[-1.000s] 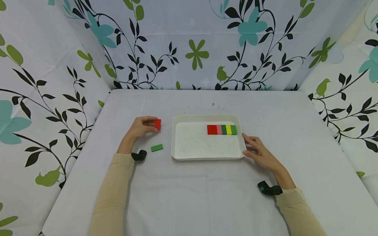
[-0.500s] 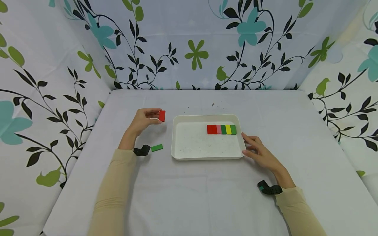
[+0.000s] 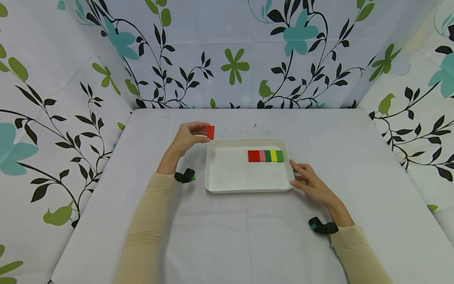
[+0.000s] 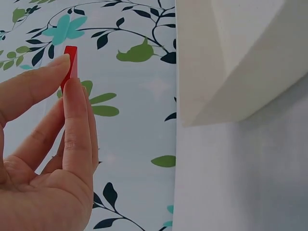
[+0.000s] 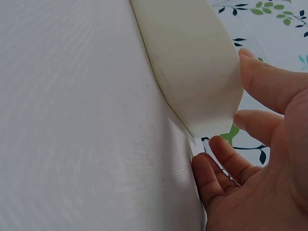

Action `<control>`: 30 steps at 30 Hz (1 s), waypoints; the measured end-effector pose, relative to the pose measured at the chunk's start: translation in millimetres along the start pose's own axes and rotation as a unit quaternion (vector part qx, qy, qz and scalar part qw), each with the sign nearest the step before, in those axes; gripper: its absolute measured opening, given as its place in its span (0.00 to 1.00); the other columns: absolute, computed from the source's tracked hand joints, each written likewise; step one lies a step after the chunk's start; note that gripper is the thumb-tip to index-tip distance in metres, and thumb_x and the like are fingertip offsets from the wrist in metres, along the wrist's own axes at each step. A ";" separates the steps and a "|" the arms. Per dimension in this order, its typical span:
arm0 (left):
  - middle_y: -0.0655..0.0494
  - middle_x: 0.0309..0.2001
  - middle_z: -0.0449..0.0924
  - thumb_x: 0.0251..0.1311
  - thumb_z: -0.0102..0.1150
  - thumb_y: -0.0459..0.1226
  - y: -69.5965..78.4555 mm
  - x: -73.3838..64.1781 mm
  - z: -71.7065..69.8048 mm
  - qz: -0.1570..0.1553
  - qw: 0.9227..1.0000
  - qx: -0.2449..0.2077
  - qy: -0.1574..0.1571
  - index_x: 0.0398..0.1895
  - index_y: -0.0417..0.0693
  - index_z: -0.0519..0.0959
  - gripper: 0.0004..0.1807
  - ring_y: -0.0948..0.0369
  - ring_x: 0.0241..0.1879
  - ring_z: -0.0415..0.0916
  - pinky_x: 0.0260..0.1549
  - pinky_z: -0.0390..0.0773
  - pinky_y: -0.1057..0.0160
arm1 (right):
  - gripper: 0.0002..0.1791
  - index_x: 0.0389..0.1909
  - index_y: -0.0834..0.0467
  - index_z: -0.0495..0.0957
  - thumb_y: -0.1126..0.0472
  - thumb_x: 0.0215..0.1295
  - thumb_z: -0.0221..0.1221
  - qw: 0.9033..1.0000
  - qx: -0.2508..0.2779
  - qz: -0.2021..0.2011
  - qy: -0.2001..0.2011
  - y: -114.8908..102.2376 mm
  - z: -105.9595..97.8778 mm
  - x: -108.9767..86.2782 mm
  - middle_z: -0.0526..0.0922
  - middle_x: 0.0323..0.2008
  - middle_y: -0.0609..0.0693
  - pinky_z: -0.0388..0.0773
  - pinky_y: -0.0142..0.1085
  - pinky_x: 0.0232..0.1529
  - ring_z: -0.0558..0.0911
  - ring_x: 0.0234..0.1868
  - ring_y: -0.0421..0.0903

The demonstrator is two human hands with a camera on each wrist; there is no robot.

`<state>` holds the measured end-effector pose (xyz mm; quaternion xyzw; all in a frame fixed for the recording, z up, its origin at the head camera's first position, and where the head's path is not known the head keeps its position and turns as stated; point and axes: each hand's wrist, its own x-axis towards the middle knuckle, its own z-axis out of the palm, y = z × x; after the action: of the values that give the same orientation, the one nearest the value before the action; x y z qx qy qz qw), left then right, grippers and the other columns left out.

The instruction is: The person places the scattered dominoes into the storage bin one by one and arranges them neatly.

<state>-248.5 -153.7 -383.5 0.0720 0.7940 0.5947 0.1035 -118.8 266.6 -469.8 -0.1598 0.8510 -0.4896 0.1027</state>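
Note:
My left hand [image 3: 189,138] pinches a thin red block [image 3: 211,132] between thumb and fingertips. It holds the block up over the far left corner of a white tray [image 3: 227,173]. In the left wrist view the red block [image 4: 72,54] stands on end in the pinch, apart from the tray [image 4: 260,103]. My right hand [image 3: 312,187] touches the tray's right side with relaxed fingers. Inside the tray, towards its right, a row of flat blocks [image 3: 266,156] lies side by side in red, pink, green and yellow.
A green block [image 3: 193,178] lies left of the tray, mostly hidden by the black wrist camera [image 3: 184,176]. Dark specks [image 3: 255,126] dot the white-covered table [image 3: 248,236] behind the tray. Patterned cloth [image 3: 198,39] encloses the back and sides.
My left hand has carried the red block away from me and to the right, up to the tray's far left corner. My right hand stays at the tray's right side.

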 end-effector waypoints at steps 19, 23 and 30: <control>0.41 0.52 0.80 0.53 0.68 0.26 12.7 14.9 51.2 0.015 0.999 -0.014 -0.032 0.59 0.39 0.76 0.27 0.55 0.48 0.79 0.46 0.81 0.66 | 0.38 0.77 0.51 0.49 0.62 0.71 0.56 1.000 0.006 0.004 0.000 -0.2 0.6 -0.2 0.56 0.66 0.64 0.63 0.62 0.62 0.67 0.62 0.65; 0.40 0.50 0.80 0.52 0.68 0.25 12.2 17.1 61.5 0.022 0.999 -0.016 -0.034 0.58 0.39 0.77 0.27 0.54 0.47 0.79 0.46 0.81 0.64 | 0.38 0.77 0.53 0.49 0.62 0.71 0.56 1.000 0.010 0.000 0.001 -0.5 0.8 -0.5 0.56 0.66 0.64 0.62 0.63 0.62 0.66 0.63 0.65; 0.43 0.49 0.81 0.52 0.69 0.27 5.3 21.8 75.8 0.016 0.999 -0.006 -0.030 0.57 0.41 0.78 0.26 0.55 0.45 0.79 0.47 0.81 0.64 | 0.38 0.77 0.54 0.50 0.62 0.71 0.56 1.000 0.007 -0.003 0.003 -1.9 0.8 -0.2 0.57 0.66 0.65 0.62 0.64 0.62 0.65 0.63 0.65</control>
<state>-250.7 -76.6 -400.7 0.1021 0.7857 0.5985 0.1186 -118.0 265.1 -468.6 -0.1599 0.8472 -0.4965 0.1004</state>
